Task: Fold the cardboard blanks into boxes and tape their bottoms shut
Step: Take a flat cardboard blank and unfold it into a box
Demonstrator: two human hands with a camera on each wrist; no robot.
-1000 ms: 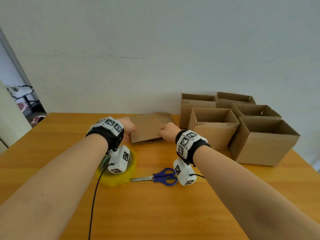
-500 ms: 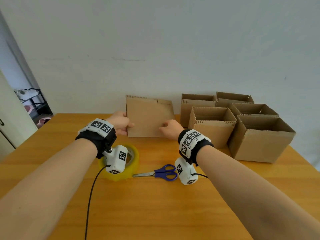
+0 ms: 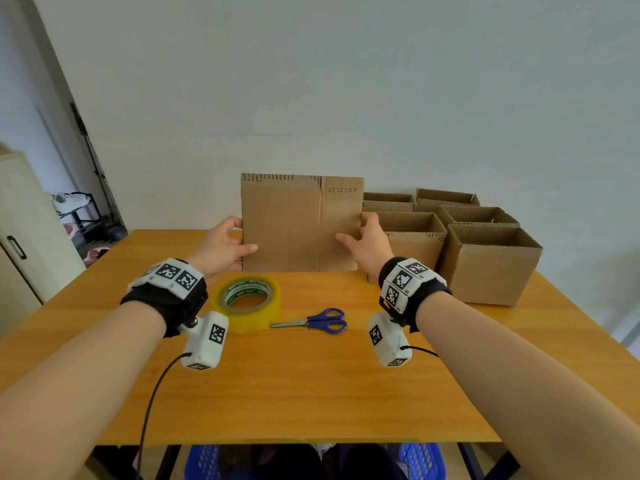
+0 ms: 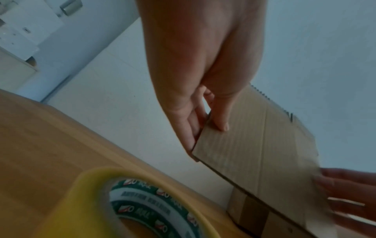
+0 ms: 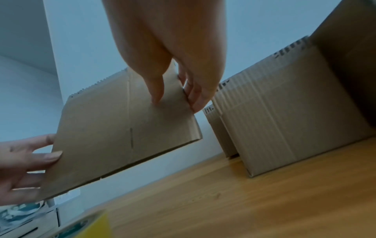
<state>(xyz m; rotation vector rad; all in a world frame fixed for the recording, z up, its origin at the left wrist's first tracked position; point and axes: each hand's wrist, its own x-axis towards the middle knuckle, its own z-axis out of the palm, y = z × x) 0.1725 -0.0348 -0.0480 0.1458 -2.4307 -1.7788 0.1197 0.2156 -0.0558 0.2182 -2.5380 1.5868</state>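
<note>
A flat cardboard blank (image 3: 298, 223) is held upright above the table, its printed face toward me. My left hand (image 3: 225, 247) pinches its left edge, thumb on the near face and fingers behind, as the left wrist view shows on the blank (image 4: 254, 145). My right hand (image 3: 363, 242) pinches the right edge of the blank (image 5: 122, 125) the same way. A roll of yellow tape (image 3: 247, 303) lies flat on the table below the blank, with blue-handled scissors (image 3: 318, 321) to its right.
Several folded open-topped boxes (image 3: 485, 265) stand in a cluster at the back right of the wooden table (image 3: 311, 393). A cabinet (image 3: 20, 244) stands at the left. Blue baskets (image 3: 420, 460) sit under the table's near edge.
The blank lay nearly flat on the table a second ago; both hands have raised it upright and lifted it higher and nearer to me.
</note>
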